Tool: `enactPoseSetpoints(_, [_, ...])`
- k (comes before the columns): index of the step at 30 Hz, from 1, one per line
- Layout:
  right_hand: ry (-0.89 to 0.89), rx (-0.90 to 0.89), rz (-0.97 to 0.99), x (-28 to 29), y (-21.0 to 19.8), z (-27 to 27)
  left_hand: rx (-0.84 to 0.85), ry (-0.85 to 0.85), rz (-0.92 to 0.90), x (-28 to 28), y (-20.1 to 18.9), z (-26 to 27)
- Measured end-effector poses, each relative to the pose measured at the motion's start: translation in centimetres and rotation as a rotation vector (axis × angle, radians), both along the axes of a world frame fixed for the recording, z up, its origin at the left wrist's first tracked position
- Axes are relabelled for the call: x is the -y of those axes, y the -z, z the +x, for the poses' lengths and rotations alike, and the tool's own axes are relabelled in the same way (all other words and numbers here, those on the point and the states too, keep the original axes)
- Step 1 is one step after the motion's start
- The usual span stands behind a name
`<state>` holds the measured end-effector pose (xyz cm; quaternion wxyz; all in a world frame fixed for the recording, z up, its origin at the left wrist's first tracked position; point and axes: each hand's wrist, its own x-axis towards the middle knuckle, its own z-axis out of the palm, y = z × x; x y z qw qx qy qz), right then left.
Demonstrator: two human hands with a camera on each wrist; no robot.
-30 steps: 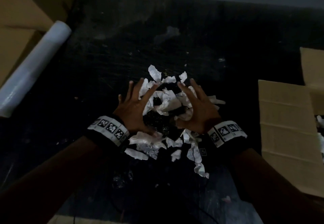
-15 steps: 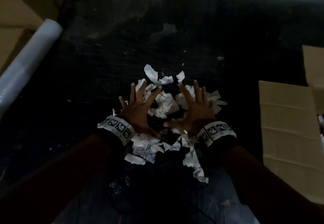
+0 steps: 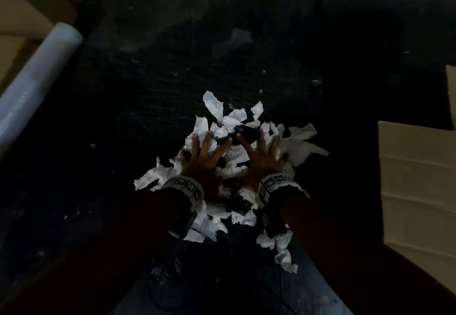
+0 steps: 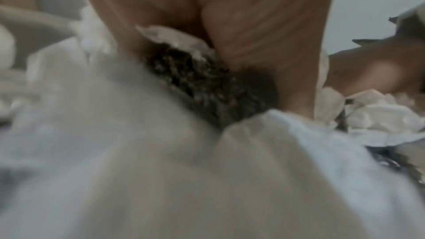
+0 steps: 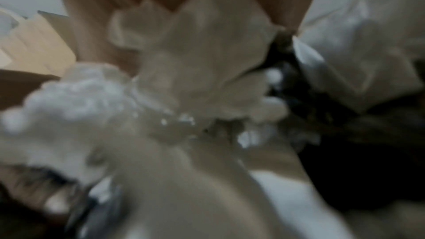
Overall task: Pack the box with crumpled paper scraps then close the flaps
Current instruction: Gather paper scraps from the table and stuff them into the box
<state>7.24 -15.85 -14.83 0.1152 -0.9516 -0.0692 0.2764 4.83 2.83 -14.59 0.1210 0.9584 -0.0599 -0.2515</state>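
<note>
On top of the heap of paper scraps [image 3: 232,156], both hands lie palm down with fingers spread and fairly straight. The left hand [image 3: 204,159] presses the left half of the heap; the right hand [image 3: 262,160] presses the right half, its thumb reaching toward the left thumb. Neither grip is closed on anything: the fingers lie flat on the white scraps, and the fingertips reach a dark crumpled piece [image 3: 244,134] at the far side of the heap. Each wrist wears a band with black-and-white markers [image 3: 186,186].

From the left wrist view the palm [image 4: 264,30] bears down on white paper [image 4: 115,134] with a dark speckled scrap beneath it; the right wrist view is blurred and shows white paper [image 5: 195,52] against the palm.

Scraps spread out around both wrists on the dark surface [image 3: 148,92]. A cardboard box flap [image 3: 417,186] lies well to the right, apart from the heap. A white roll [image 3: 34,87] lies at the far left, beside more cardboard [image 3: 22,13].
</note>
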Motion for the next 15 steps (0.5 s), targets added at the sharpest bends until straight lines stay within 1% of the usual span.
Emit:
enactPoseSetpoints(4, [-0.012, -0.004, 0.041, 0.2, 0.5, -0.2, -0.005, 0.015, -0.013, -0.2, 0.3, -0.2])
enactPoseSetpoints(9, [-0.024, 0.050, 0.071, 0.2, 0.5, -0.4, -0.142, 0.115, -0.072, -1.2, -0.7, 0.5])
enactPoseSetpoints(12, [-0.035, 0.064, 0.049, 0.1, 0.7, -0.5, -0.104, 0.082, -0.104, -1.2, -0.5, 0.5])
enactPoseSetpoints(15, [-0.038, 0.084, 0.049, 0.0, 0.6, -0.6, -0.023, 0.058, -0.008, -0.5, 0.4, 0.0])
